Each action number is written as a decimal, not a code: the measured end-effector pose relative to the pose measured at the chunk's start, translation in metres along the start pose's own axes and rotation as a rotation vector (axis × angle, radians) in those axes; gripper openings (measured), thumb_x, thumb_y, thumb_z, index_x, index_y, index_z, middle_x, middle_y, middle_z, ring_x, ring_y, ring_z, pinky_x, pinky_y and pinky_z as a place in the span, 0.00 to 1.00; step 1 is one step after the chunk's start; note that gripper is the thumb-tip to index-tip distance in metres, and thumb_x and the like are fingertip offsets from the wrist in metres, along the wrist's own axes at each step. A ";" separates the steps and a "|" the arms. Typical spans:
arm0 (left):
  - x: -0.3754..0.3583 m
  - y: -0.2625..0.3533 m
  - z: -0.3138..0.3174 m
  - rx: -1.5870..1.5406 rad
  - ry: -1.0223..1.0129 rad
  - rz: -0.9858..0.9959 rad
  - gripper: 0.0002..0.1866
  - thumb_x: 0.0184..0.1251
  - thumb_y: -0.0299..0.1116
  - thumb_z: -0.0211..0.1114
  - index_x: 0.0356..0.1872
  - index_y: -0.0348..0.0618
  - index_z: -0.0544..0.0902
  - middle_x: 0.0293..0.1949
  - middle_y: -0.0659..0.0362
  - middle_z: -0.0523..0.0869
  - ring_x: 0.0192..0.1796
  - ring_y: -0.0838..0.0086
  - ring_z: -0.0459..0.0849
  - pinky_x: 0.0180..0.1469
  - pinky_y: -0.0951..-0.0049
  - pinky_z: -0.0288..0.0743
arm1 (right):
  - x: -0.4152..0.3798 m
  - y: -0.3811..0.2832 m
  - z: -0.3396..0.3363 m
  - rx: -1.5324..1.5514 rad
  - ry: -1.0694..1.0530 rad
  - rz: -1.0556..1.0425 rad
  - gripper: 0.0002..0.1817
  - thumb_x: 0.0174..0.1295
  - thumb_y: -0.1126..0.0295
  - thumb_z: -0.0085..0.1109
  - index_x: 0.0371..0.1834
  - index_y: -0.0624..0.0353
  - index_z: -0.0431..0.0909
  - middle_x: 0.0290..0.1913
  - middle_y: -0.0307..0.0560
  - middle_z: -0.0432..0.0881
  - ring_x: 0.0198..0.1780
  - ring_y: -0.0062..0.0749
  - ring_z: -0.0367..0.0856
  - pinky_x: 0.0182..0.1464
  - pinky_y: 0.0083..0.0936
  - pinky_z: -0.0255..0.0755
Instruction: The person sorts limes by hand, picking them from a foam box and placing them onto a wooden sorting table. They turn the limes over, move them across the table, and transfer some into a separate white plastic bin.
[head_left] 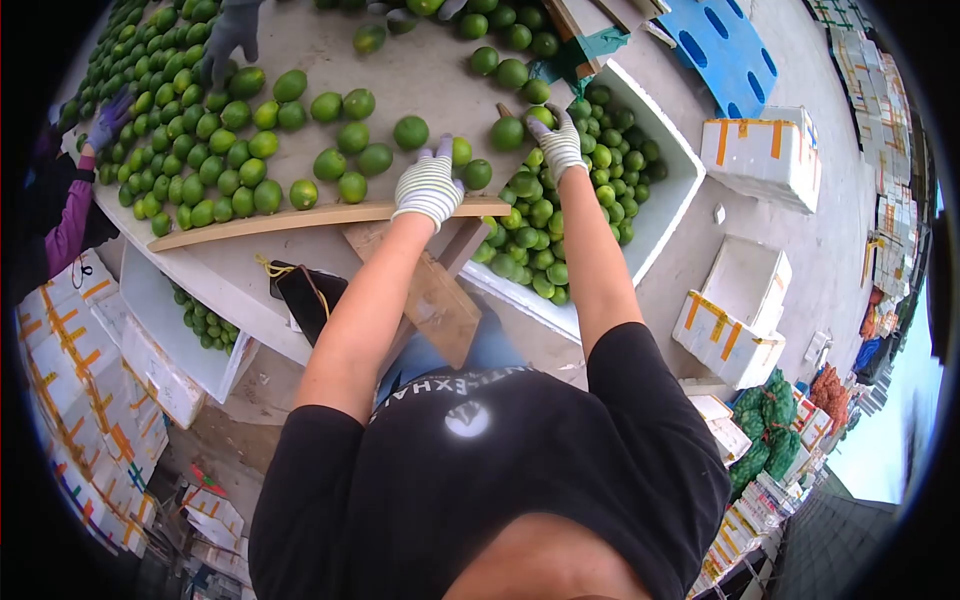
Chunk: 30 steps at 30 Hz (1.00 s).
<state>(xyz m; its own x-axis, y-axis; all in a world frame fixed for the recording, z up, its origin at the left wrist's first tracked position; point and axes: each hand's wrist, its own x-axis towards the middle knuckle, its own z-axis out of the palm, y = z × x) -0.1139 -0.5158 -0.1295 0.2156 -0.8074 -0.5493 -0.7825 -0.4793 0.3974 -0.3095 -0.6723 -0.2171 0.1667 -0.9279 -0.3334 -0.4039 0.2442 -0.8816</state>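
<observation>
Many green limes (pixel 352 135) lie on a sorting table (pixel 330 45) with a wooden rail (pixel 330 218) along its near edge. My left hand (pixel 430 187), in a striped white glove with grey fingertips, reaches over the rail with its fingers stretched out. Beside those fingers sit a couple of limes (pixel 477 174). My right hand (pixel 558 142), gloved alike, is at the table's right end, its fingers curled round a lime (pixel 540 116). Right below that hand, a white foam box (pixel 672 215) is filled with limes (pixel 545 215).
Another worker's gloved hands (pixel 232 40) and purple sleeve (pixel 68 225) are at the left. A phone (pixel 305 300) lies under the rail. A second box of limes (pixel 210 325) stands lower left. White foam boxes (pixel 765 160) and a blue pallet (pixel 715 50) stand right.
</observation>
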 end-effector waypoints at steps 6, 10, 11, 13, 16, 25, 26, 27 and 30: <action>0.016 0.012 0.033 -0.298 -0.063 0.435 0.32 0.61 0.32 0.67 0.70 0.48 0.73 0.61 0.42 0.79 0.58 0.49 0.82 0.63 0.58 0.76 | -0.044 -0.006 -0.034 0.986 -0.396 0.131 0.37 0.57 0.76 0.70 0.71 0.45 0.69 0.65 0.46 0.76 0.58 0.38 0.80 0.58 0.41 0.78; 0.012 0.029 0.022 -0.981 -0.115 0.198 0.25 0.68 0.25 0.62 0.67 0.41 0.76 0.60 0.52 0.82 0.53 0.65 0.85 0.53 0.70 0.81 | -0.065 -0.039 -0.028 1.182 -0.585 0.035 0.39 0.53 0.75 0.72 0.71 0.45 0.70 0.68 0.47 0.75 0.62 0.44 0.78 0.61 0.43 0.77; 0.006 0.031 0.012 -1.205 -0.192 0.153 0.27 0.70 0.23 0.61 0.70 0.40 0.72 0.60 0.56 0.81 0.50 0.73 0.84 0.49 0.75 0.81 | -0.071 -0.048 -0.027 1.166 -0.603 0.017 0.38 0.52 0.74 0.72 0.70 0.44 0.70 0.68 0.46 0.74 0.64 0.44 0.77 0.62 0.42 0.76; 0.001 0.032 0.003 -1.473 -0.267 0.148 0.30 0.69 0.23 0.61 0.73 0.40 0.69 0.61 0.55 0.81 0.48 0.73 0.83 0.48 0.75 0.81 | -0.078 -0.056 -0.019 1.151 -0.636 -0.032 0.40 0.51 0.71 0.73 0.71 0.46 0.69 0.67 0.45 0.75 0.63 0.45 0.78 0.63 0.42 0.75; 0.000 0.027 -0.001 -1.555 -0.234 0.224 0.36 0.66 0.21 0.65 0.75 0.42 0.65 0.61 0.53 0.79 0.46 0.74 0.83 0.48 0.75 0.82 | -0.093 -0.084 -0.012 1.197 -0.751 -0.028 0.42 0.52 0.68 0.74 0.73 0.53 0.66 0.66 0.49 0.76 0.59 0.45 0.81 0.62 0.43 0.75; -0.002 0.018 -0.011 -1.558 -0.244 0.453 0.44 0.55 0.18 0.73 0.75 0.40 0.64 0.62 0.56 0.77 0.59 0.70 0.79 0.62 0.71 0.77 | -0.105 -0.058 0.011 1.544 -0.959 0.384 0.35 0.61 0.52 0.67 0.68 0.56 0.69 0.56 0.57 0.82 0.46 0.43 0.84 0.46 0.42 0.79; -0.002 0.019 -0.013 -1.552 -0.261 0.457 0.44 0.55 0.20 0.74 0.75 0.40 0.64 0.62 0.56 0.77 0.60 0.70 0.78 0.64 0.70 0.75 | -0.108 -0.058 0.013 1.559 -0.954 0.421 0.34 0.62 0.51 0.65 0.67 0.56 0.70 0.54 0.56 0.82 0.46 0.43 0.84 0.46 0.41 0.78; -0.004 0.020 -0.016 -1.546 -0.279 0.461 0.44 0.54 0.21 0.75 0.75 0.40 0.65 0.62 0.56 0.78 0.61 0.69 0.78 0.66 0.69 0.74 | -0.110 -0.058 0.016 1.573 -0.948 0.457 0.32 0.64 0.49 0.63 0.67 0.56 0.72 0.53 0.55 0.83 0.46 0.43 0.84 0.46 0.41 0.77; -0.011 0.026 -0.022 -1.553 -0.239 0.461 0.43 0.55 0.23 0.76 0.74 0.40 0.66 0.61 0.56 0.79 0.62 0.71 0.77 0.67 0.69 0.73 | -0.109 -0.053 0.025 1.586 -1.065 0.492 0.32 0.63 0.45 0.63 0.64 0.53 0.74 0.52 0.53 0.85 0.46 0.44 0.84 0.46 0.42 0.78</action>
<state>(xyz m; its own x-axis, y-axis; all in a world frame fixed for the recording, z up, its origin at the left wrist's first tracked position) -0.1237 -0.5266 -0.0973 -0.0612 -0.9740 -0.2180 0.5839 -0.2121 0.7836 -0.2842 -0.5769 -0.1423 0.9335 -0.3446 -0.0987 0.3527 0.9323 0.0806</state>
